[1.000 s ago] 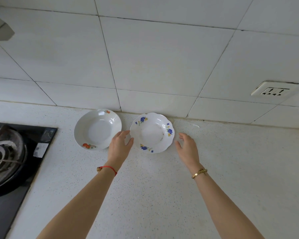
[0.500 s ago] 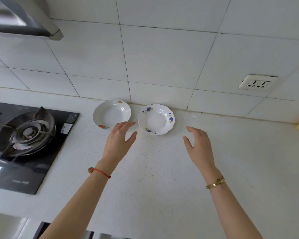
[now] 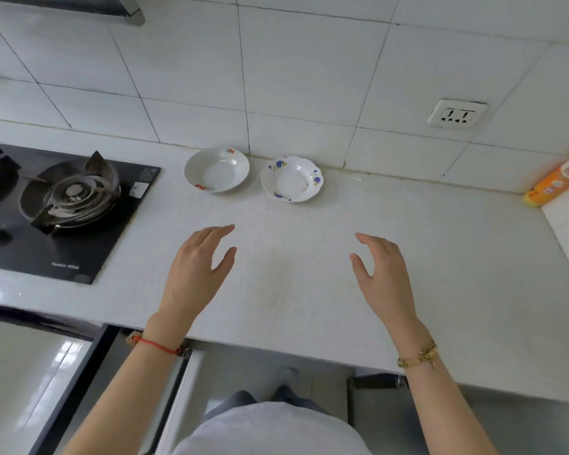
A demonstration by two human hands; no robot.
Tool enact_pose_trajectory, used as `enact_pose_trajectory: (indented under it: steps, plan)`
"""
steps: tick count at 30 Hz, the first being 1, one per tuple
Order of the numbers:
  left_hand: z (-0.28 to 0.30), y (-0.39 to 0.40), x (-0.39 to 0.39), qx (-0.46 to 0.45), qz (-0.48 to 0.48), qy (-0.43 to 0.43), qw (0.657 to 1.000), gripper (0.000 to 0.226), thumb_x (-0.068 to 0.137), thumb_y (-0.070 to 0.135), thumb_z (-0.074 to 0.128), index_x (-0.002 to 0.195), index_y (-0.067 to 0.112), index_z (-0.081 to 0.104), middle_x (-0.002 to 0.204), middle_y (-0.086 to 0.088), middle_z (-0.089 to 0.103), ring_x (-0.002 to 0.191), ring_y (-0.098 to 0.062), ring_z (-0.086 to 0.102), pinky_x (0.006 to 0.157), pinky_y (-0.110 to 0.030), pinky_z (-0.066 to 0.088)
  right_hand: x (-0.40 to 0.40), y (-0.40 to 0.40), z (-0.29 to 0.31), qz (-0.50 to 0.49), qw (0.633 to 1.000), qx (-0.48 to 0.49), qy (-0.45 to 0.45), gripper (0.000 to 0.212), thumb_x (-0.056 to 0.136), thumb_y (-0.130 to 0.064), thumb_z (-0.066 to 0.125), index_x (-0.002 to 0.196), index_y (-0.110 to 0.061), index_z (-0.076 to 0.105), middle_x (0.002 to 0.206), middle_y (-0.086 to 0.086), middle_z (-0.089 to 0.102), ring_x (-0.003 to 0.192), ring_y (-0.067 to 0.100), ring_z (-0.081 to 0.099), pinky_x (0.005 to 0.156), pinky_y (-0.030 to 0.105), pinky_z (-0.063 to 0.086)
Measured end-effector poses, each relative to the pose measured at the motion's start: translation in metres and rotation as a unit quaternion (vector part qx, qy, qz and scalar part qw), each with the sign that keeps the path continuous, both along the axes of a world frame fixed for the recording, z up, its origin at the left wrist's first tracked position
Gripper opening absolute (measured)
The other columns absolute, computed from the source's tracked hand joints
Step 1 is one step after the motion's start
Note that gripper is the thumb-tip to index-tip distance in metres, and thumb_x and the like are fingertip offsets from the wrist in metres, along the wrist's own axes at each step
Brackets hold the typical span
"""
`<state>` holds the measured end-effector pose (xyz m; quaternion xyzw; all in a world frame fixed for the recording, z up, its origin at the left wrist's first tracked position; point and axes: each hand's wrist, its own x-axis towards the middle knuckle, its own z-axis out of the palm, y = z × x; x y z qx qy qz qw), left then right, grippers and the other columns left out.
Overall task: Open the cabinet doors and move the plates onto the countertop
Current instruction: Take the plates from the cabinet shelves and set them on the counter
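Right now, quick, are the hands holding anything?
Left hand: open, holding nothing.
Right hand: open, holding nothing.

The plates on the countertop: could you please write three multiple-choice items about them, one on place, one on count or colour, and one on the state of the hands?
1. Where does the plate with blue flowers stand?
A. On the gas stove
B. On the countertop near the tiled wall, right of the plate with red flowers
C. In the left hand

2. How many plates are on the countertop?
A. Two
B. Four
C. Five

3. What are the left hand and right hand doing?
A. Each grips a plate
B. Both are open, holding nothing
C. Both press on the stove

Answers: 1 B, it sits by the wall beside the other plate; 2 A, only two show; 3 B, the fingers are relaxed, apart from the plates.
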<state>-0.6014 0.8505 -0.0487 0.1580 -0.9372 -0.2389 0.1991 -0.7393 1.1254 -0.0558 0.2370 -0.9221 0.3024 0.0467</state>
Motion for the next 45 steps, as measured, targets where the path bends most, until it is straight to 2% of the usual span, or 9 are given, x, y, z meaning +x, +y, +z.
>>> enact_pose_trajectory:
  steps: [6,15,22,27,33,37,45]
  plan:
    - [-0.020,0.011,0.089,0.001,-0.016,-0.013,1.000,0.038,0.093,0.018,0.062,0.130,0.013,0.059,0.122,-0.003,0.065,0.115,-0.023,0.059,0.099,-0.035,0.048,0.094,0.027,-0.009,-0.017,1.000,0.016,-0.001,0.038,0.096,-0.020,0.056,0.134,-0.012,0.054,0.131,0.003,0.059,0.125,0.021,0.048,0.108,0.039,0.040]
    - [-0.027,0.042,0.246,0.018,-0.038,-0.027,0.999,0.038,0.092,0.018,0.062,0.130,0.015,0.058,0.119,0.000,0.065,0.111,-0.018,0.058,0.095,-0.031,0.047,0.272,0.071,-0.032,-0.066,0.996,0.024,-0.048,0.037,0.096,-0.023,0.056,0.132,-0.015,0.055,0.128,0.002,0.059,0.123,0.020,0.048,0.107,0.034,0.038]
    - [-0.015,0.079,0.337,0.020,-0.039,-0.038,0.998,0.036,0.093,0.017,0.061,0.129,0.013,0.059,0.118,-0.001,0.064,0.111,-0.017,0.057,0.095,-0.025,0.044,0.366,0.111,-0.036,-0.070,0.995,0.030,-0.060,0.035,0.093,-0.017,0.060,0.128,-0.009,0.058,0.120,0.007,0.063,0.118,0.023,0.051,0.100,0.024,0.036]
    - [-0.019,0.112,0.370,0.018,-0.053,-0.042,0.998,0.036,0.093,0.016,0.060,0.129,0.010,0.060,0.118,-0.004,0.066,0.109,-0.020,0.060,0.093,-0.039,0.053,0.406,0.142,-0.039,-0.074,0.995,0.024,-0.065,0.034,0.094,-0.016,0.059,0.128,-0.010,0.058,0.122,0.006,0.062,0.119,0.021,0.052,0.101,0.023,0.035]
    - [-0.019,0.169,0.406,0.038,-0.025,-0.037,0.998,0.036,0.095,0.018,0.058,0.130,0.013,0.059,0.120,-0.003,0.065,0.112,-0.021,0.060,0.095,-0.039,0.051,0.437,0.186,-0.039,-0.057,0.995,0.032,-0.074,0.036,0.095,-0.017,0.058,0.129,-0.008,0.056,0.123,0.007,0.062,0.118,0.021,0.052,0.103,0.028,0.037]
    - [-0.021,0.200,0.427,0.047,0.001,-0.033,0.998,0.034,0.095,0.018,0.058,0.129,0.012,0.060,0.118,-0.004,0.066,0.110,-0.022,0.060,0.095,-0.040,0.051,0.452,0.210,-0.041,-0.042,0.995,0.035,-0.079,0.036,0.095,-0.020,0.056,0.130,-0.010,0.055,0.126,0.006,0.061,0.119,0.019,0.051,0.102,0.024,0.035]
    - [-0.034,0.223,0.445,0.051,0.024,-0.053,0.997,0.034,0.096,0.021,0.056,0.129,0.013,0.059,0.119,-0.004,0.066,0.112,-0.022,0.060,0.097,-0.038,0.050,0.452,0.222,-0.057,-0.022,0.995,0.047,-0.085,0.036,0.096,-0.022,0.055,0.130,-0.009,0.055,0.124,0.007,0.061,0.119,0.022,0.052,0.104,0.034,0.041]
